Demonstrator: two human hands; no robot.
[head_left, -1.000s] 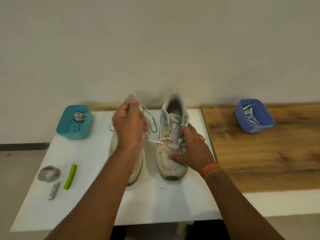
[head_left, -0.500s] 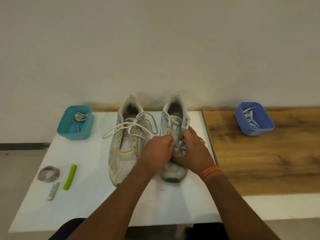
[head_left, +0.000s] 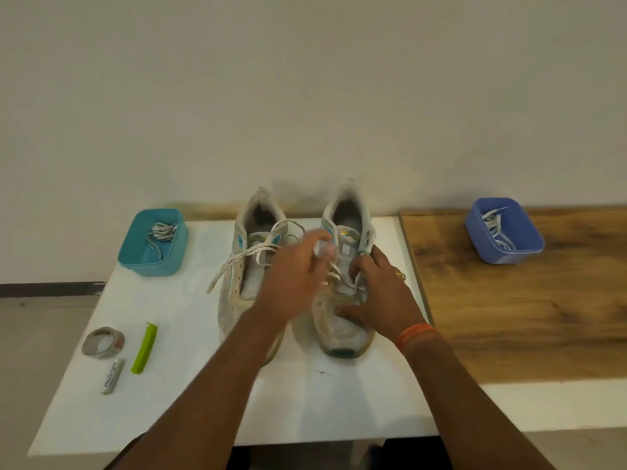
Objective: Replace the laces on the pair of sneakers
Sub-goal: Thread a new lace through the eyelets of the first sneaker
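we find two worn sneakers side by side, toes toward us, on the white table (head_left: pixel 190 385). the left shoe (head_left: pixel 237 300) has its lace (head_left: pixel 237 259) slack, one end trailing off its outer side onto the table. the right shoe (head_left: pixel 342 330) has lace only at the lower eyelets (head_left: pixel 334 276).

our right hand (head_left: pixel 383 296) rests on the right shoe, thumb across the toe, fingers at the eyelet edge, steadying it. our left hand (head_left: pixel 291 286) is over the gap between the shoes, fingers blurred; we cannot tell whether it holds the lace.

we judge the laces light, limp and apt to snag in eyelets; they are best pinched near the stiff tips. the shoes look light and soft in the upper, so one hand should pin the toe while the other pulls.

a teal tub (head_left: pixel 152 245) with coiled laces sits at the table's far left; a blue tub (head_left: pixel 502 232) with laces sits on the wooden top (head_left: pixel 526 317) to the right. a tape roll (head_left: pixel 101 342), a green clip (head_left: pixel 144 349) and a small tube (head_left: pixel 112 376) lie near the left edge. a plain wall stands behind.
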